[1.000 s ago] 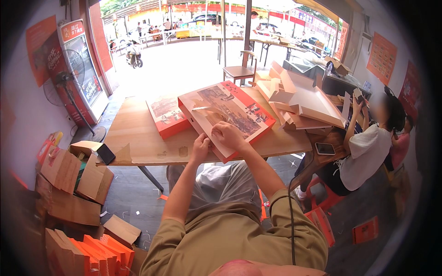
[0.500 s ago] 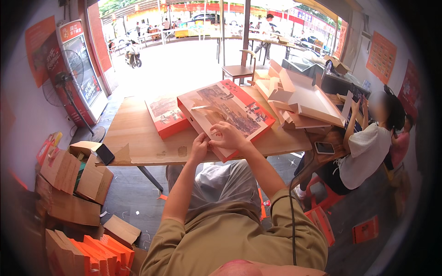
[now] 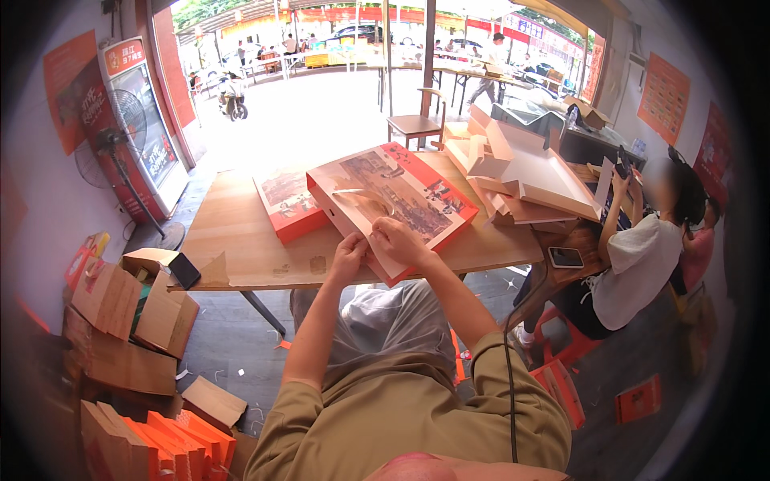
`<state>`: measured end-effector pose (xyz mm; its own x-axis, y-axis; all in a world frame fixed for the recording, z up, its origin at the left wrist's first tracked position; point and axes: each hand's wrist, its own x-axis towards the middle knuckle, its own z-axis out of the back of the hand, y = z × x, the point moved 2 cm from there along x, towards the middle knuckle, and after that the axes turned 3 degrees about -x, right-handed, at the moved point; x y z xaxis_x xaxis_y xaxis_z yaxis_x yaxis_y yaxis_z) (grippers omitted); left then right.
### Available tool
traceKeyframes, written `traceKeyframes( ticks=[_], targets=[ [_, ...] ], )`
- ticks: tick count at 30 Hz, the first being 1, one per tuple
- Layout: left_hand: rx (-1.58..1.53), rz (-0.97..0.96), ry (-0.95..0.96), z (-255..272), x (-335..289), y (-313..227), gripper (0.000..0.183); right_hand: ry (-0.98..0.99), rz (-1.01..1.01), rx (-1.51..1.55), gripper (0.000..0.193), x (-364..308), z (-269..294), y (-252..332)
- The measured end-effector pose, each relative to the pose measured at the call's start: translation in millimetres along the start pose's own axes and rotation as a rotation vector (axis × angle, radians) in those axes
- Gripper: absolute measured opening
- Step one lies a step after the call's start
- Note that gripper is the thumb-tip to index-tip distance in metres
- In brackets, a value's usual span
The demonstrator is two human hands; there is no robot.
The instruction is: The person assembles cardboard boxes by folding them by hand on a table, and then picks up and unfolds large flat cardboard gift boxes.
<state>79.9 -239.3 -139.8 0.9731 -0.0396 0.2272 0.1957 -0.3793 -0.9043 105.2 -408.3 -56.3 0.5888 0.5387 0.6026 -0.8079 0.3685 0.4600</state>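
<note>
A large red gift box with a printed picture lid lies tilted on the wooden table, its near corner jutting past the table's front edge. At its near left side my left hand is closed, fingers pinched together against the side panel. Just right of it and higher, my right hand is closed at the lid's edge, knuckles up. What the fingertips of both hands hold is too small to make out. A pale curved strip shows on the lid beyond my hands. Partly behind this box lies a second red printed box.
Unfolded cardboard boxes pile up at the table's right. A dark phone lies at its left corner. Seated on the right, a person holds a phone, near another phone. Cartons and orange bags stand on the floor left.
My right hand's fingers, raised and apart before, have closed and come down at the box edge. The box has shifted slightly. Outside, a person has walked to the right.
</note>
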Motion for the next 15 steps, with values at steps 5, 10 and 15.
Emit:
traceKeyframes(
  ticks=[5, 10, 15],
  targets=[
    [0.061, -0.068, -0.02, 4, 4, 6, 0.016, -0.012, 0.003, -0.014, 0.017, -3, -1, 7],
    [0.039, 0.006, -0.037, 2, 1, 2, 0.019, -0.049, 0.064, -0.048, 0.015, -5, 1, 11],
    [-0.045, 0.061, -0.026, -4, -3, -6, 0.019, -0.04, 0.05, -0.053, 0.014, -7, -1, 9]
  ],
)
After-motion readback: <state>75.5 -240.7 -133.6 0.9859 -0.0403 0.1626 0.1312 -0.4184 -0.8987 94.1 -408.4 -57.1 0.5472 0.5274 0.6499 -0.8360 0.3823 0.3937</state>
